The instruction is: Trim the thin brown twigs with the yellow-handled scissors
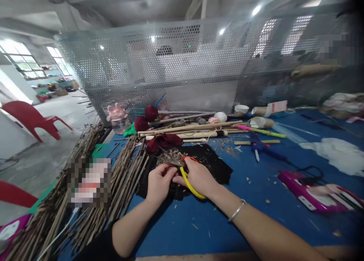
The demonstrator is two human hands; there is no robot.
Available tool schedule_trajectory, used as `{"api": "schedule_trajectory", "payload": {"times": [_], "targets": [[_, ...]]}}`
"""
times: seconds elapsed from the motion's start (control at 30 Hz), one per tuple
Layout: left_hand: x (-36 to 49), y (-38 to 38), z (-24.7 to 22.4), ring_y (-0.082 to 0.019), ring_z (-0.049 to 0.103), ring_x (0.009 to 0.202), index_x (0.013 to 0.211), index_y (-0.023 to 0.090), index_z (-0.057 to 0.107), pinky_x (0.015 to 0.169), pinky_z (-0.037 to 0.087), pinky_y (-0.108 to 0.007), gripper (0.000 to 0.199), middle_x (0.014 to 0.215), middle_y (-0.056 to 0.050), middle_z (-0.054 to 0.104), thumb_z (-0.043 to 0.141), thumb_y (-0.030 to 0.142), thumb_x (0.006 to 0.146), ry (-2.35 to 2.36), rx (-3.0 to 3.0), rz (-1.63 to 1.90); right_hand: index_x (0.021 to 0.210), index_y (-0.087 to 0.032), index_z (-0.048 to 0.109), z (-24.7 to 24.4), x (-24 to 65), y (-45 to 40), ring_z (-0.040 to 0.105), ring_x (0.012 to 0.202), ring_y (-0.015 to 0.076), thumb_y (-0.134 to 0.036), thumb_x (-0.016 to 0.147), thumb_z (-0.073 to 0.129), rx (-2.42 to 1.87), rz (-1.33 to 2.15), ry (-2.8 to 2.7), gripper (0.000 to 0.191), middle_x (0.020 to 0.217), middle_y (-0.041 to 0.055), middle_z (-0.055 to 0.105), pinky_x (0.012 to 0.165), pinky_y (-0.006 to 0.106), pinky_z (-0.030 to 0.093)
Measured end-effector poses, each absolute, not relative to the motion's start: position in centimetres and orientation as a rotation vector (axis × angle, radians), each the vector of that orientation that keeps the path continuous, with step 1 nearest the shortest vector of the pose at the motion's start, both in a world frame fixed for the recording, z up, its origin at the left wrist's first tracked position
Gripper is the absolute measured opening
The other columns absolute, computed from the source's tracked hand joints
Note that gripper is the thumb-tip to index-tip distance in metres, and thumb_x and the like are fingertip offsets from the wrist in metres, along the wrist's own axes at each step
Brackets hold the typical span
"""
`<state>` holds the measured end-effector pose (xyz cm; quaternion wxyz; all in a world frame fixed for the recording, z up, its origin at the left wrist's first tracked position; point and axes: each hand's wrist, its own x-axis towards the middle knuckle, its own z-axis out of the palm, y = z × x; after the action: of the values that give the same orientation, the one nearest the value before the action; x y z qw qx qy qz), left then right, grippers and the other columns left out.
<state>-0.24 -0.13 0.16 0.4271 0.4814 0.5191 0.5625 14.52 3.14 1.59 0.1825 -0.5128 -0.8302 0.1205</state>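
A pair of scissors (pixel 185 178) with one yellow and one red handle is in my right hand (pixel 199 174), its blades pointing left. My left hand (pixel 159 180) is closed in a pinch close by the blades; what its fingers hold is too small to make out. Both hands are above a black cloth (pixel 217 164) strewn with small brown clippings (pixel 176 153). Just behind the blades lies a dark red piece of fabric or yarn (pixel 165 141).
Bundles of thin brown twigs (pixel 121 177) cover the left of the blue table (pixel 227 230). Bamboo sticks (pixel 193 128) and dark red yarn balls (pixel 141 123) lie at the back. A blue glue gun (pixel 260 145) and a magenta power box (pixel 304 192) are on the right. A perforated metal screen (pixel 182 71) stands behind.
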Motion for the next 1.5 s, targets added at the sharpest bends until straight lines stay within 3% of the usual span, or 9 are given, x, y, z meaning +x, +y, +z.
{"api": "schedule_trajectory", "payload": {"times": [0.37,0.9,1.5], "targets": [[-0.11,-0.33,0.27,-0.015,0.064,0.063,0.08,0.014,0.07,0.06,0.051,-0.022,0.021,0.072,-0.003,0.068,0.063,0.032,0.072,1.309,1.265,1.452,0.085,-0.017,0.046,1.91,14.6,3.05,0.059,0.074,0.0236,-0.064,0.063,0.061,-1.394,0.133,-2.343,0.054,0.081,0.0087,0.06,0.062,0.03,0.038],[-0.55,0.04,0.77,-0.015,0.063,0.062,0.085,0.014,0.071,0.059,0.05,-0.023,0.027,0.07,-0.003,0.069,0.066,0.034,0.067,1.388,1.196,1.442,0.085,-0.02,0.052,2.16,14.59,3.04,0.064,0.076,0.0253,-0.071,0.066,0.052,-1.641,0.337,-2.316,0.055,0.079,0.0071,0.066,0.058,0.028,0.037],[-0.39,0.41,0.75,-0.011,0.059,0.055,0.086,0.012,0.068,0.055,0.049,-0.022,0.032,0.066,-0.002,0.067,0.072,0.033,0.061,1.356,1.004,1.465,0.072,-0.021,0.057,2.34,15.17,3.65,0.058,0.061,0.0169,-0.066,0.075,0.046,-1.601,0.51,-2.34,0.046,0.069,0.0035,0.064,0.05,0.023,0.029]]}}
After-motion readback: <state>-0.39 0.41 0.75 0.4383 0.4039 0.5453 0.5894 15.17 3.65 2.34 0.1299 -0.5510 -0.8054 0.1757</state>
